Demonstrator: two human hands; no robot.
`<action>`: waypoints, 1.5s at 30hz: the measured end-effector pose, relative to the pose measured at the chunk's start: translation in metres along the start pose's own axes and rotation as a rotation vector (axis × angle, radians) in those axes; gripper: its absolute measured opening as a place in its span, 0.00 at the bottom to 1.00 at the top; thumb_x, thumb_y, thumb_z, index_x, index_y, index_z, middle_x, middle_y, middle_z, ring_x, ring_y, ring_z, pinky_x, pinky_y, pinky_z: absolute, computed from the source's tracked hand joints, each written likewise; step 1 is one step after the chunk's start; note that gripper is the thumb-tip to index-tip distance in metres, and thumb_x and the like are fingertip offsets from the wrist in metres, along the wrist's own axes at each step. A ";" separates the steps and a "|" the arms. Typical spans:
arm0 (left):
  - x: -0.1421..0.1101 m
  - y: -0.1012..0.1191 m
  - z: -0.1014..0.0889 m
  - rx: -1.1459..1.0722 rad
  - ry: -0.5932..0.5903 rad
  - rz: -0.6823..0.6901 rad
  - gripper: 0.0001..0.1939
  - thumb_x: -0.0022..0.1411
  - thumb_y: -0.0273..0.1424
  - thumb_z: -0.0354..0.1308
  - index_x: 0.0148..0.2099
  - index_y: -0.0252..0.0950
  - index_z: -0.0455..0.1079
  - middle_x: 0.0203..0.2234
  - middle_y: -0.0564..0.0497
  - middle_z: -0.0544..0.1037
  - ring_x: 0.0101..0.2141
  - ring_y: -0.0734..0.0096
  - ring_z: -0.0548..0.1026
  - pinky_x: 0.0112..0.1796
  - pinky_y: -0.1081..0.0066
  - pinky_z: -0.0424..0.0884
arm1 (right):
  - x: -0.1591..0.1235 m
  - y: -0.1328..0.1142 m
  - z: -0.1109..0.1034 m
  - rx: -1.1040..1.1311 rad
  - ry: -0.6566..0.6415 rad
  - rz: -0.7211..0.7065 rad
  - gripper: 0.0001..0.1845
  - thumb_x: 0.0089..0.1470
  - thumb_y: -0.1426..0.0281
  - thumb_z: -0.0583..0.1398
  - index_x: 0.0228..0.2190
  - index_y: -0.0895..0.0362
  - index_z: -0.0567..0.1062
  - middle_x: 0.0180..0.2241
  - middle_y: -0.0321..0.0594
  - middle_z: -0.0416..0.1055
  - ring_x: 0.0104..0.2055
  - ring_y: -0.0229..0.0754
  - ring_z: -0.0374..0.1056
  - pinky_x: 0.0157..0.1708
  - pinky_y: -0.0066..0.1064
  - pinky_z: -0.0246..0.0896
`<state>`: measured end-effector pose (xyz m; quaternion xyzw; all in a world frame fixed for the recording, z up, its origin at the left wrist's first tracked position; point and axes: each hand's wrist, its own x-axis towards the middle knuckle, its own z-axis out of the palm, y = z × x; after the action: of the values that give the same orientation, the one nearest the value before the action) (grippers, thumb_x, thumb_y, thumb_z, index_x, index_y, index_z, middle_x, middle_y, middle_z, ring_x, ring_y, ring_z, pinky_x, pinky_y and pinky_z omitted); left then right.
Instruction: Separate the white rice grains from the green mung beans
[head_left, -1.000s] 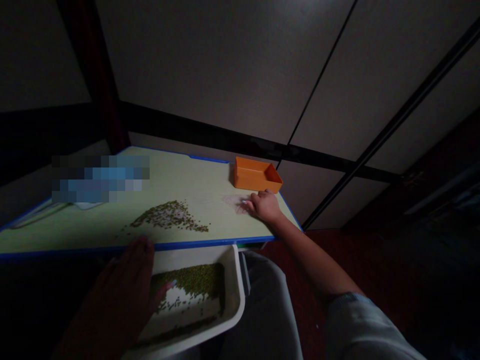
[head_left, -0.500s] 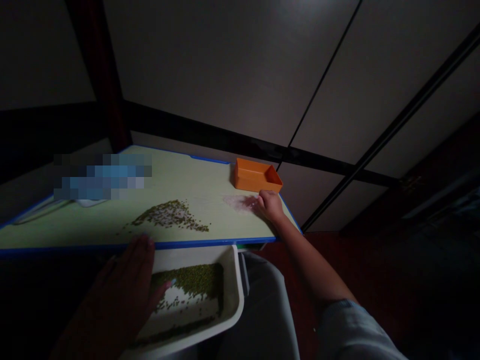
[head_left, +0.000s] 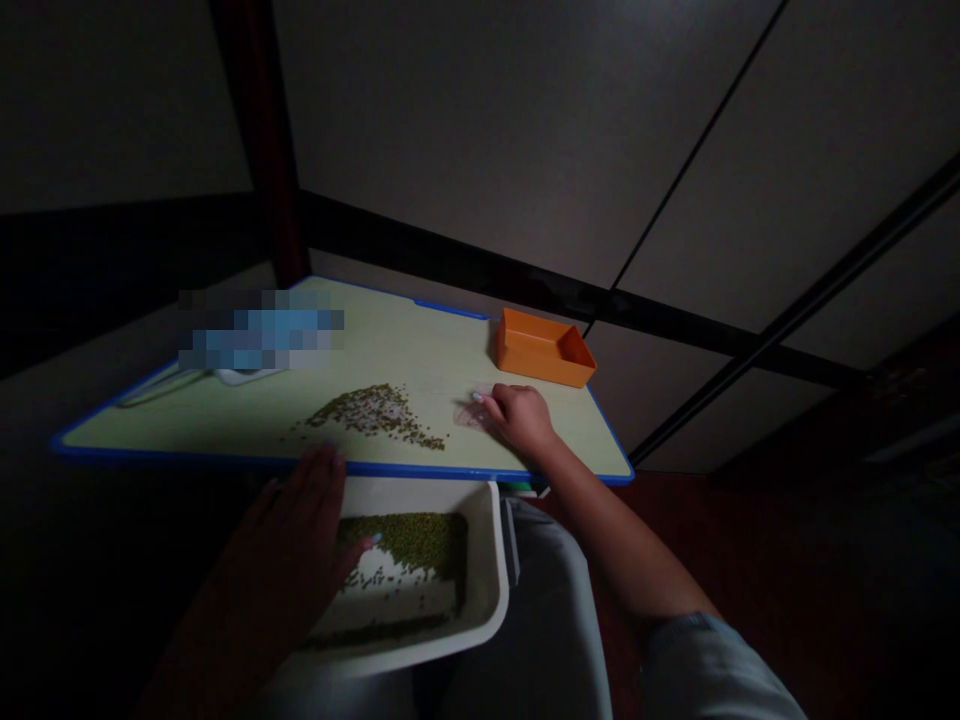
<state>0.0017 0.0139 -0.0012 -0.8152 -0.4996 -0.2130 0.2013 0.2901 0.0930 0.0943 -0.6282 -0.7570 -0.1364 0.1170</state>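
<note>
My right hand (head_left: 523, 418) rests low over the right part of the table with its fingers curled in. What the fingers hold, if anything, is hidden. By its thumb lies a pale patch of small whitish grains (head_left: 469, 414). To the left, a pile of green beans mixed with white grains (head_left: 371, 410) is spread on the tabletop. My left hand (head_left: 307, 540), in deep shadow, has its fingers stretched out at the table's front edge. It hangs over the left side of a white plastic bin (head_left: 491, 590), its thumb above the loose green beans (head_left: 427, 540) inside.
An orange open box (head_left: 544, 350) stands at the table's back right corner. At the back left is a blurred-out bluish object (head_left: 262, 335) with a cable. The pale green table (head_left: 390, 320) has a blue rim. Cabinet panels (head_left: 480, 130) rise behind it.
The view has shifted, so the scene sits further right. My right hand has moved left across the table, away from the orange box and over the pale patch. My left hand stays by the bin.
</note>
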 end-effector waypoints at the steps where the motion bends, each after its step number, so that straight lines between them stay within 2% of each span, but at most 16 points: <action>1: 0.000 0.000 0.000 -0.004 -0.009 -0.001 0.41 0.61 0.47 0.38 0.66 0.20 0.45 0.63 0.27 0.59 0.63 0.44 0.59 0.56 0.46 0.61 | 0.002 -0.004 0.001 0.010 -0.006 -0.004 0.22 0.64 0.56 0.49 0.31 0.55 0.76 0.29 0.43 0.77 0.29 0.41 0.68 0.29 0.31 0.45; 8: -0.002 0.000 -0.003 -0.013 0.010 0.009 0.41 0.61 0.47 0.38 0.67 0.22 0.41 0.64 0.28 0.57 0.63 0.44 0.58 0.56 0.46 0.60 | 0.010 -0.012 0.007 0.167 -0.030 -0.077 0.22 0.63 0.56 0.51 0.28 0.55 0.76 0.26 0.39 0.76 0.28 0.38 0.66 0.28 0.29 0.45; 14: -0.002 0.002 -0.004 -0.016 -0.029 -0.002 0.42 0.61 0.46 0.40 0.68 0.23 0.35 0.65 0.28 0.53 0.64 0.44 0.56 0.58 0.46 0.57 | 0.008 -0.008 0.013 0.349 -0.030 -0.119 0.23 0.61 0.57 0.54 0.22 0.56 0.75 0.19 0.34 0.69 0.23 0.34 0.59 0.26 0.27 0.45; 22: -0.001 0.001 -0.005 -0.004 -0.031 -0.006 0.43 0.61 0.46 0.39 0.68 0.26 0.31 0.64 0.29 0.57 0.63 0.45 0.58 0.57 0.46 0.59 | 0.003 -0.003 0.016 0.519 0.005 -0.118 0.24 0.59 0.56 0.56 0.17 0.57 0.70 0.15 0.31 0.60 0.20 0.32 0.52 0.24 0.27 0.44; 28: 0.000 0.002 -0.007 0.003 -0.044 0.003 0.43 0.61 0.47 0.38 0.68 0.25 0.30 0.63 0.28 0.58 0.63 0.44 0.59 0.56 0.46 0.60 | 0.001 -0.002 0.016 0.564 -0.015 -0.116 0.24 0.58 0.56 0.56 0.17 0.57 0.68 0.15 0.30 0.58 0.20 0.32 0.52 0.24 0.27 0.43; 35: -0.001 0.001 -0.006 -0.013 -0.076 -0.017 0.43 0.62 0.47 0.39 0.68 0.26 0.31 0.65 0.29 0.56 0.65 0.46 0.55 0.58 0.47 0.57 | 0.003 -0.005 0.018 0.542 0.047 -0.093 0.23 0.58 0.58 0.57 0.17 0.57 0.68 0.15 0.30 0.57 0.20 0.32 0.51 0.25 0.27 0.44; 45: -0.002 0.002 -0.005 -0.032 -0.076 -0.033 0.42 0.61 0.47 0.39 0.68 0.26 0.30 0.64 0.29 0.56 0.65 0.46 0.55 0.58 0.47 0.58 | 0.001 -0.005 0.017 0.614 -0.005 -0.163 0.26 0.59 0.56 0.55 0.16 0.56 0.65 0.15 0.29 0.55 0.19 0.31 0.50 0.25 0.27 0.44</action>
<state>0.0016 0.0092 0.0013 -0.8174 -0.5168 -0.1933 0.1654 0.2844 0.0990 0.0790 -0.5012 -0.8109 0.0911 0.2880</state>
